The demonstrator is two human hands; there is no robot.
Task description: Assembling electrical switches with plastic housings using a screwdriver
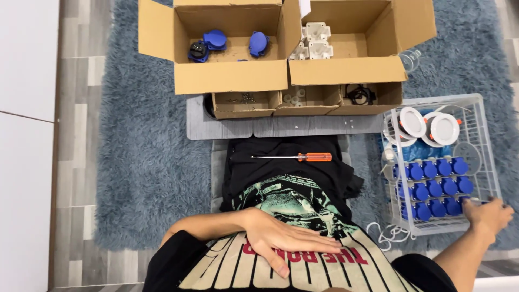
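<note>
My left hand [284, 238] lies flat and open on a black printed cloth [292, 186] spread over my lap, holding nothing. Off to the right, my right hand [488, 214] rests on the near right corner of a white wire basket [489, 138], fingers curled over its rim. The basket holds several blue round-capped parts [435, 186] in rows and two white round lamp fittings [427, 125]. A screwdriver with an orange handle [300, 157] lies on the far end of the black cloth, untouched.
Two open cardboard boxes stand at the far side: the left box [230, 75] holds blue parts, the right box [346, 69] white parts. Three small trays [305, 103] sit in front on a grey mat [238, 128]. A blue-grey shaggy rug [143, 162] lies underneath.
</note>
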